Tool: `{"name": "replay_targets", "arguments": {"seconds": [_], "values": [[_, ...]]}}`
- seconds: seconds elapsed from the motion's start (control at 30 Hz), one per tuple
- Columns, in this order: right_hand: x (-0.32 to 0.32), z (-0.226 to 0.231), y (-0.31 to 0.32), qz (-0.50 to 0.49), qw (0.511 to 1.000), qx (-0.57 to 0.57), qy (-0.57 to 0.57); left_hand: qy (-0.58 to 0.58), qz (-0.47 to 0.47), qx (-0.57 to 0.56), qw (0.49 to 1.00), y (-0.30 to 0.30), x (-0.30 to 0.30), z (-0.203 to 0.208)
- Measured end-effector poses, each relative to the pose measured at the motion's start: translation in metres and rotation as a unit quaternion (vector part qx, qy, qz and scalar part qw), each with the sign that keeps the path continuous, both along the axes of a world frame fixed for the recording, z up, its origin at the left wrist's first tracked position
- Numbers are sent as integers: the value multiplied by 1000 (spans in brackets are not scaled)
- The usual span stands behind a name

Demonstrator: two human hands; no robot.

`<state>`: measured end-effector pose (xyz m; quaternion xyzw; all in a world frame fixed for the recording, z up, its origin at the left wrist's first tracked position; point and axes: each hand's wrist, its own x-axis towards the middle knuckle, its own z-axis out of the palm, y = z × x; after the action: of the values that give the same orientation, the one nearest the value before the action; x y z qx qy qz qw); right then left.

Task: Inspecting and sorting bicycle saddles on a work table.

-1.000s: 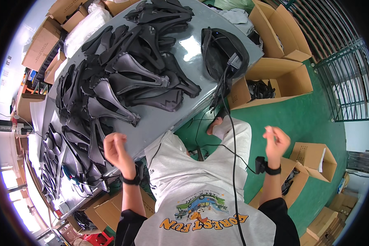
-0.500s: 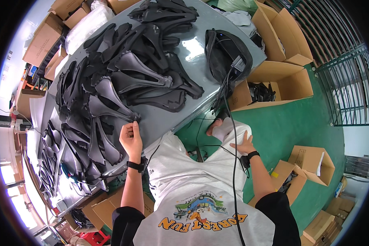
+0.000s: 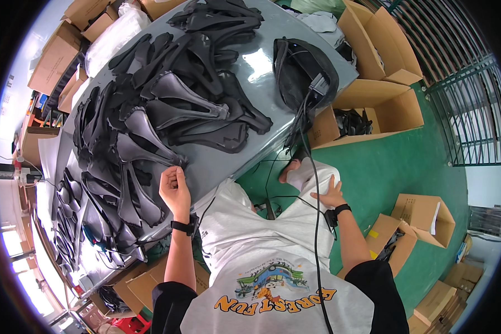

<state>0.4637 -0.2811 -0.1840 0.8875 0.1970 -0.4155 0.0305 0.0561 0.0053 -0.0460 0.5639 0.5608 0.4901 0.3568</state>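
Observation:
My left hand (image 3: 175,192) is closed at the near edge of the grey table, with its fingers curled in and nothing visible in them. Its fingertips are right beside the narrow nose of a black bicycle saddle cover (image 3: 142,131), and I cannot tell whether they touch it. A large heap of similar saddle covers (image 3: 183,94) spreads over the table beyond. On the trouser leg at my knee rests my right hand (image 3: 332,196), open with its fingers apart and holding nothing. Both wrists wear black bands.
An open black bag (image 3: 306,72) with cables sits on the table's right corner. One black cable (image 3: 316,222) runs down across my lap. Cardboard boxes (image 3: 392,103) stand to the right, one with black pieces inside. More boxes (image 3: 423,217) sit on the green floor (image 3: 373,172).
The whole view has shifted slightly, with the table and heap a little further left. Both hands keep nearly the same pose and place.

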Motion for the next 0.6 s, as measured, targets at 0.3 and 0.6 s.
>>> {"name": "replay_targets", "arguments": {"seconds": [0.3,0.6], "values": [[0,0,4,-1,1000,-5,-3,20,-12,-11,1000,1,-1,1],[0,3,3,-1,1000,-7,1,-2,2,-5,1000,1,2,0]]}}
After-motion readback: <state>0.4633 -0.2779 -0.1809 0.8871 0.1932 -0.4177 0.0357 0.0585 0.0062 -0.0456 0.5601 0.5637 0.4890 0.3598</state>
